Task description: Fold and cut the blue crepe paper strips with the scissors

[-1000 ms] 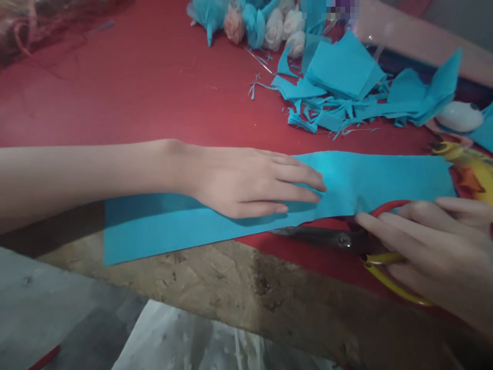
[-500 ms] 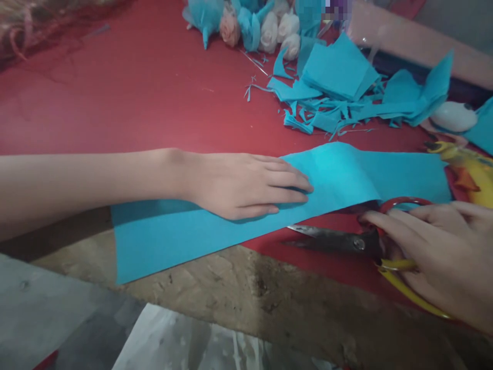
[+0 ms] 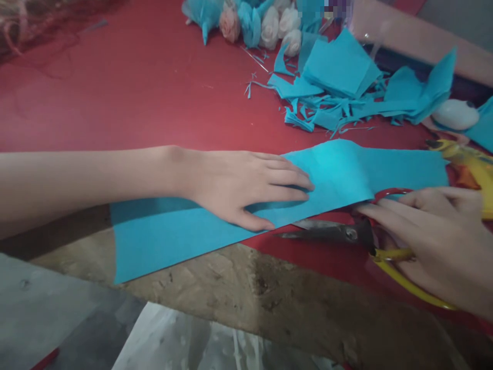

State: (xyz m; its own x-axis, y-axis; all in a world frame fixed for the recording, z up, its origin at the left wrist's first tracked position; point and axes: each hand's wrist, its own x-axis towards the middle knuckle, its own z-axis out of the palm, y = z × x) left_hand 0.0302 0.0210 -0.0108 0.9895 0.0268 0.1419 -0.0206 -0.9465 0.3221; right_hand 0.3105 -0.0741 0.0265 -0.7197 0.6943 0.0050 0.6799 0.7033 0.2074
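Note:
A long strip of blue paper (image 3: pixel 165 241) lies across the front of the red tabletop, its left end reaching past the red surface. My left hand (image 3: pixel 246 190) rests flat on the strip, fingers stretched to the right and thumb apart at the near edge. Right of it the strip bulges upward. My right hand (image 3: pixel 435 241) grips a pair of scissors (image 3: pixel 331 232) by its handles, one loop red and one yellow. The blades point left, slightly parted, with their tips close to my left thumb along the strip's near edge.
Blue paper scraps and a stack of cut pieces (image 3: pixel 339 64) lie at the back right. Paper roses (image 3: pixel 269 28) stand behind them. A white rounded object (image 3: pixel 455 114) and a yellow item (image 3: pixel 477 164) sit at the right. Tangled strands (image 3: pixel 26 25) occupy the far left corner.
My left thumb has spread away from the fingers toward the strip's near edge. My right hand and the scissors have shifted slightly left, and the blades have closed somewhat.

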